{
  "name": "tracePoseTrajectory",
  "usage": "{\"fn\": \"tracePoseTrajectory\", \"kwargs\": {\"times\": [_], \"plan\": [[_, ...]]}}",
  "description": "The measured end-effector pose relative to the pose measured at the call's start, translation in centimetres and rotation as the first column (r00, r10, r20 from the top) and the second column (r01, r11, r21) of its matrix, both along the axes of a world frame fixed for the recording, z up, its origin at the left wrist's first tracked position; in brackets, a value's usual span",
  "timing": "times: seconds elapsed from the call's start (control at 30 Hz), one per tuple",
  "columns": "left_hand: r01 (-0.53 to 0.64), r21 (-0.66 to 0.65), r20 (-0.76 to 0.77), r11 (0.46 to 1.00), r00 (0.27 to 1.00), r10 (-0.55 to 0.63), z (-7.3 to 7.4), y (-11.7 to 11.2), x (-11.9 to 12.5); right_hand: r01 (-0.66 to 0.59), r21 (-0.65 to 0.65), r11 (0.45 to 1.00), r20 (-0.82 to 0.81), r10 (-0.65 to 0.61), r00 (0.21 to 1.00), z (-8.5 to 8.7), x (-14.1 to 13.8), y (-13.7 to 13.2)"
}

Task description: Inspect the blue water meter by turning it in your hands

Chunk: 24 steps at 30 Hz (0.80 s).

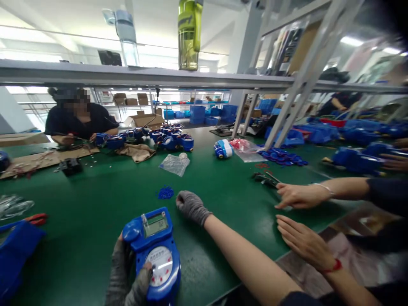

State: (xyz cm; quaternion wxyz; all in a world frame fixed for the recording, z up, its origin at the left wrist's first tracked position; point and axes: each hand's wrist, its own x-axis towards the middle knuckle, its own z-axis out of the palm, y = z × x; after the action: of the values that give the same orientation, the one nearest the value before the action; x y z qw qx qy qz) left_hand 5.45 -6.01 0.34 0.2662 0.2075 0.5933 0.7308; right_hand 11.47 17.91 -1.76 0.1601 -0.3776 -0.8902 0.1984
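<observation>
My left hand (126,276), in a grey glove, grips a blue water meter (154,250) with a small display and a white round dial, held just above the near edge of the green table (95,204). My right hand (191,206), also gloved, is stretched forward with its fingers curled, resting on the table beside a small heap of blue parts (165,193). Whether it holds one of them is hidden.
A co-worker's two bare hands (299,212) lie on the table at the right. Another person (76,119) works at the far left behind several blue meters (168,138). A plastic bag (175,163), a brown cloth (138,151), a blue-white object (223,148) and dark tools (266,178) lie around.
</observation>
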Motion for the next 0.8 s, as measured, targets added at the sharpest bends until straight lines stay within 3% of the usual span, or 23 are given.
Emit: {"fn": "tracePoseTrajectory", "kwargs": {"times": [0.07, 0.17, 0.27, 0.43, 0.6, 0.7, 0.8], "plan": [[-0.021, 0.021, 0.004, 1.0, 1.0, 0.021, 0.0, 0.1, 0.1, -0.06, -0.057, 0.997, -0.159, 0.05, 0.986, 0.9, 1.4, -1.7], [-0.021, 0.015, 0.056, 1.0, 0.998, 0.02, -0.1, 0.0, 0.1, -0.22, -0.177, 0.959, -0.478, 0.112, 0.871, 2.8, 4.2, -5.4], [0.009, -0.02, 0.093, 1.0, 0.996, -0.007, 0.2, -0.3, 0.2, -0.332, -0.187, 0.924, -0.565, 0.176, 0.806, 4.5, 6.0, -8.9], [0.015, -0.075, 0.055, 0.997, 0.998, -0.011, 0.5, -0.5, 0.3, -0.327, -0.1, 0.94, -0.445, 0.252, 0.859, 5.9, 6.0, -10.7], [-0.046, 0.001, -0.052, 0.999, 0.998, 0.046, -0.3, 0.3, 0.5, -0.31, 0.011, 0.951, -0.211, 0.306, 0.929, 7.0, 5.2, -10.3], [-0.064, 0.025, -0.086, 0.998, 0.994, 0.066, -1.0, 0.6, 0.3, -0.362, 0.155, 0.919, -0.036, 0.371, 0.928, 7.8, 5.1, -10.3], [0.003, 0.046, -0.118, 0.999, 0.993, 0.002, -2.4, 0.4, -0.9, -0.458, 0.27, 0.847, 0.132, 0.439, 0.889, 8.5, 5.1, -10.5]]}}
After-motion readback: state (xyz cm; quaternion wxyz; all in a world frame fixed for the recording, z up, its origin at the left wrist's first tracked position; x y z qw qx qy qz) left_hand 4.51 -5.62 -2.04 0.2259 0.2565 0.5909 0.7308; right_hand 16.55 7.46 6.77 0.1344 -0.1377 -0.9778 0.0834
